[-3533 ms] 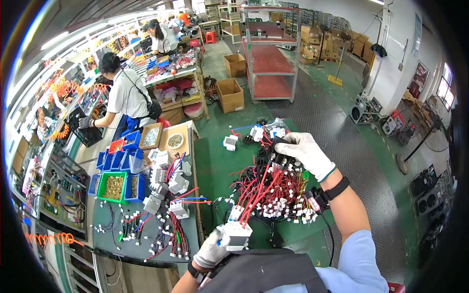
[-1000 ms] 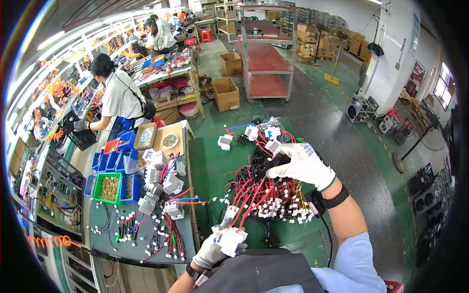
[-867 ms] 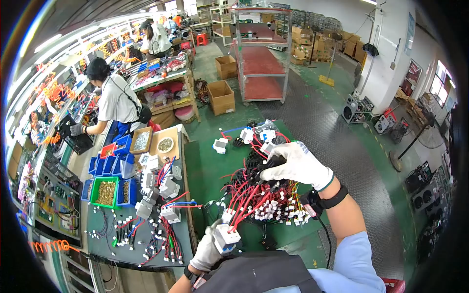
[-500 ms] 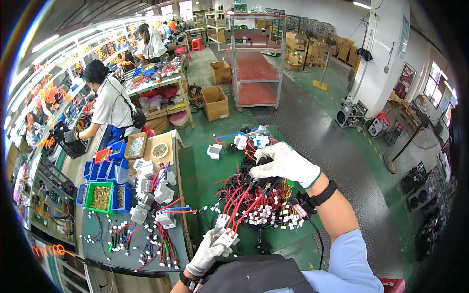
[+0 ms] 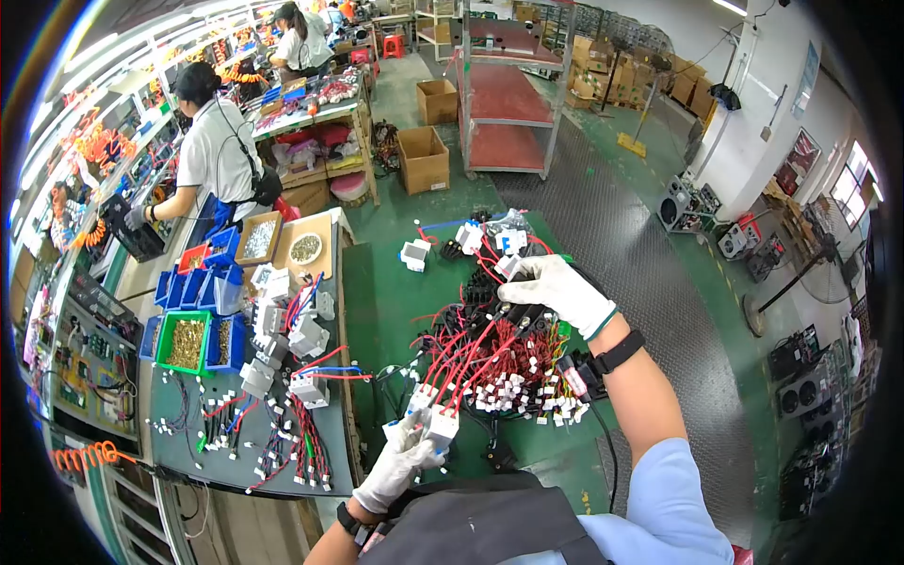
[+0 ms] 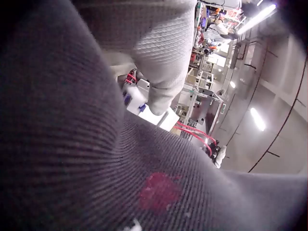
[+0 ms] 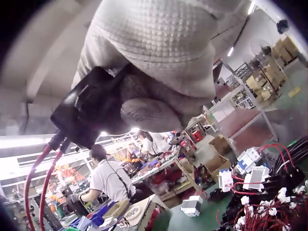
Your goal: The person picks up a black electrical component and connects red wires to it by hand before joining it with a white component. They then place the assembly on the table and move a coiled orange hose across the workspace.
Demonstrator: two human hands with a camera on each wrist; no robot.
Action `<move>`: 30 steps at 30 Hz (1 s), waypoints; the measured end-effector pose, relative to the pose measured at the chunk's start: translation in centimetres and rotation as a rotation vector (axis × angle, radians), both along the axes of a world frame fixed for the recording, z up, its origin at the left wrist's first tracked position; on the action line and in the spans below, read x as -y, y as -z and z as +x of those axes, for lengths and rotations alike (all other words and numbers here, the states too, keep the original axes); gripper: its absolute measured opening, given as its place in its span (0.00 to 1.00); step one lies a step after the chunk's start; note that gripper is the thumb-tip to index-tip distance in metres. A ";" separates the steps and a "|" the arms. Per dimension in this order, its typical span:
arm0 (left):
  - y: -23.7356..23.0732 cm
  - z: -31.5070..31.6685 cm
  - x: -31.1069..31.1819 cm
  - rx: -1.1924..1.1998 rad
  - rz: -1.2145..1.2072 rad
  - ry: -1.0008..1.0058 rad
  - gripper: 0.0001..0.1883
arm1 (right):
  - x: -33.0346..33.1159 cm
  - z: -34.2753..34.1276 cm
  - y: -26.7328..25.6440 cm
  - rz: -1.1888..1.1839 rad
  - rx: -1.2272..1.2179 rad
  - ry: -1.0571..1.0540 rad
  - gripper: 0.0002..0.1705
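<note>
My gloved left hand [image 5: 394, 468] grips a white circuit breaker [image 5: 443, 426] low in front of the body. Thick red wires [image 7: 42, 192] run from the breaker's end up to the right. At their other end, a black connector block [image 7: 86, 108] sits between the thumb and fingers of my gloved right hand [image 5: 562, 294]. Beneath that hand spreads a heap of red and black wire harnesses [image 5: 527, 381] with small white plugs. In the left wrist view, the glove and sleeve cover most of the breaker.
Left, a bench holds grey breakers [image 5: 308, 334], blue bins [image 5: 226, 339], a green bin [image 5: 185, 343] of brass screws and loose harnesses [image 5: 306, 452]. Another breaker [image 5: 414, 254] lies on the green table. Beyond stand a rack [image 5: 508, 94], cartons [image 5: 423, 158] and a person [image 5: 215, 151].
My left hand has turned the breaker, so its wire end now faces up toward the right hand. The right hand keeps hold of the black connector block. The head view has shifted slightly.
</note>
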State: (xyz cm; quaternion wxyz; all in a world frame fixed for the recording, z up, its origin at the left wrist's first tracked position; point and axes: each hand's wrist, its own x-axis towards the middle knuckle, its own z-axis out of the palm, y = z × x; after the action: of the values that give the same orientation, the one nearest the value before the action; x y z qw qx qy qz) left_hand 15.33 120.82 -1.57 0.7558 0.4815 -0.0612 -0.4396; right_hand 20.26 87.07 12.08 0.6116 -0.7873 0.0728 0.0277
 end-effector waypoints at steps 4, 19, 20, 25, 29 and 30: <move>2.2 -0.6 -1.3 -0.125 0.009 -0.078 0.33 | 0.8 0.7 1.3 0.058 0.001 -0.052 0.15; 2.0 -3.3 -4.8 -0.227 0.209 -0.269 0.26 | 9.6 0.9 12.5 0.538 0.084 0.522 0.21; 2.2 -3.2 -5.1 -0.234 0.218 -0.264 0.26 | 10.1 0.3 13.5 0.536 0.061 0.562 0.21; 3.0 -2.2 -5.1 -0.164 0.388 -0.160 0.26 | 13.3 -3.3 19.6 0.569 0.019 0.784 0.22; 3.1 -1.4 -4.4 -0.154 0.430 -0.086 0.26 | 11.9 -7.1 20.4 0.048 0.191 0.965 0.18; 3.2 -1.2 -4.4 -0.161 0.415 -0.086 0.25 | 9.7 -8.6 19.1 0.074 0.235 0.871 0.15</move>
State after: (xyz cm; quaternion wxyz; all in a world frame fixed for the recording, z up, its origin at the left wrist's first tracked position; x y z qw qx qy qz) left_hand 14.10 125.20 -4.72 0.6609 0.5922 0.1118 -0.4472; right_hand 11.63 77.38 -6.98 0.5982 -0.6587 0.3262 -0.3192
